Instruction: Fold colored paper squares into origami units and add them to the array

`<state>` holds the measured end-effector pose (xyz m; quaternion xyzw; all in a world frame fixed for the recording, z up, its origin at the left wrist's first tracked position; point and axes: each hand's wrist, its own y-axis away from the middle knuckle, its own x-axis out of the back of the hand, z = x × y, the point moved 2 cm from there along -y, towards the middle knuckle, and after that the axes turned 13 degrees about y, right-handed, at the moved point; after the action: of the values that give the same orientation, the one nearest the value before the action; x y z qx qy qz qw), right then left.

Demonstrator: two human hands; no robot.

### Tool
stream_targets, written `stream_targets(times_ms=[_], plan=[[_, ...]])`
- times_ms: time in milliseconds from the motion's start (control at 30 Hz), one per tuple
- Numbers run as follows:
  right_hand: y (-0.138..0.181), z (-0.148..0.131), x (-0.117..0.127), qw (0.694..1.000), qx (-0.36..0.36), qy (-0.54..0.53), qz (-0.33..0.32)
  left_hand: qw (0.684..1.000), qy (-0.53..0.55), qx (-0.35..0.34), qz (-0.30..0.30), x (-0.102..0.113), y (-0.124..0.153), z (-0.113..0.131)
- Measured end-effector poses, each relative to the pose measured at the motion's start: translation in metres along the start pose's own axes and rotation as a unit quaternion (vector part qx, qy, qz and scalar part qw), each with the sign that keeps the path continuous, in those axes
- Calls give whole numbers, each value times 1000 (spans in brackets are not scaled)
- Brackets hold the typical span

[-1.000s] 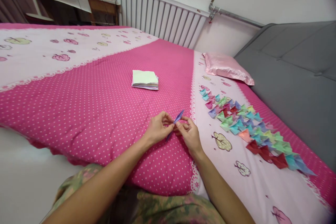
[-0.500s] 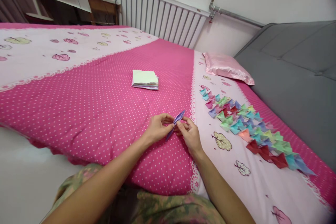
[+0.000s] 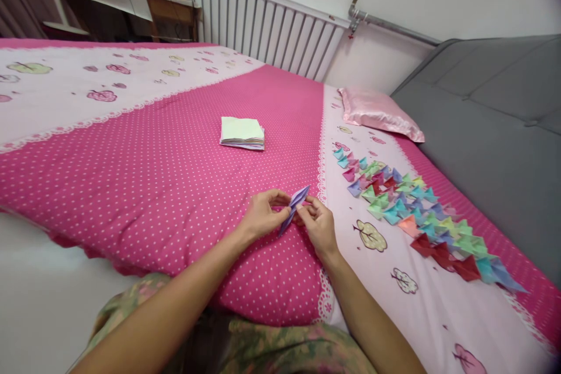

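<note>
Between my two hands is a purple folded paper boat [image 3: 300, 196], tilted, with one pointed end up to the right and the other down to the left. My left hand [image 3: 266, 214] pinches its left side, thumb toward me. From the right, my right hand [image 3: 319, 225] grips it with the thumb pressed at its middle. Both hands are just above the pink dotted bedspread [image 3: 175, 187]. Some fingertips are hidden behind the paper.
A stack of coloured paper sheets [image 3: 242, 132] lies beyond my hands. Rows of small folded paper boats [image 3: 407, 207] in many colours stand to the right. Farther back are a pink pillow [image 3: 379, 111], a grey headboard [image 3: 486, 93] and a white radiator [image 3: 263, 17].
The purple paper boat has opened a little wider between my fingers and shows more of its inside. My hands have hardly moved.
</note>
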<state>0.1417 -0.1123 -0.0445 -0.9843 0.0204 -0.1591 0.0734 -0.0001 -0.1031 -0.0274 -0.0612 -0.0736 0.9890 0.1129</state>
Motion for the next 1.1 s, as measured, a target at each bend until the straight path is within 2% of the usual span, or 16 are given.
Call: stream_targets(times_ms=[200, 367, 467, 567, 700, 833, 967, 1100], plan=[[0, -3, 2, 996, 8, 85, 24, 983, -167, -77, 12, 0, 5, 3], [-1, -1, 2, 986, 16, 158, 49, 949, -307, -66, 29, -5, 2, 0], [-2, 4, 2, 983, 13, 173, 53, 936, -345, -64, 36, -6, -1, -2], [-3, 10, 0, 992, 13, 125, 21, 938, -337, -68, 45, -5, -4, -3], [-3, 10, 1, 993, 47, 110, 4, 970, -234, -39, 53, 0, -7, -8], [-1, 0, 3, 983, 113, 144, 12, 995, -66, 35, 71, 4, -7, -12], [0, -8, 4, 981, 136, 134, 26, 981, 133, 103, 94, 6, -5, -8], [-1, -9, 5, 988, 125, 87, 24, 953, 263, 143, 49, 10, -4, 2]])
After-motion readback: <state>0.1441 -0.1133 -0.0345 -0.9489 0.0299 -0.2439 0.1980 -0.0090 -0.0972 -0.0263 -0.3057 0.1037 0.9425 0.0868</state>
